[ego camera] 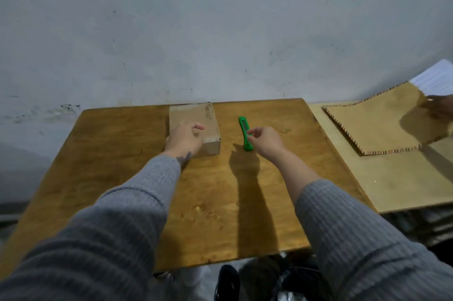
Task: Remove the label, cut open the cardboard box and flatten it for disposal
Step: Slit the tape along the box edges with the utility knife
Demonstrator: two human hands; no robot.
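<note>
A small closed brown cardboard box (196, 114) lies at the far middle of the wooden table (117, 153), close to the wall. My left hand (185, 140) rests on the box's near left corner with its fingers curled. To the right of the box a green utility knife (244, 132) lies on the table, pointing away from me. My right hand (266, 140) is over the knife's near end, thumb and fingers pinching its handle. No label shows on the box's visible faces.
A second, paler table (382, 178) adjoins on the right and carries a large flat cardboard sheet (372, 119). Another person's hand (440, 105) holds that sheet at the far right edge. A grey wall stands just behind the tables. Dark items lie on the floor below.
</note>
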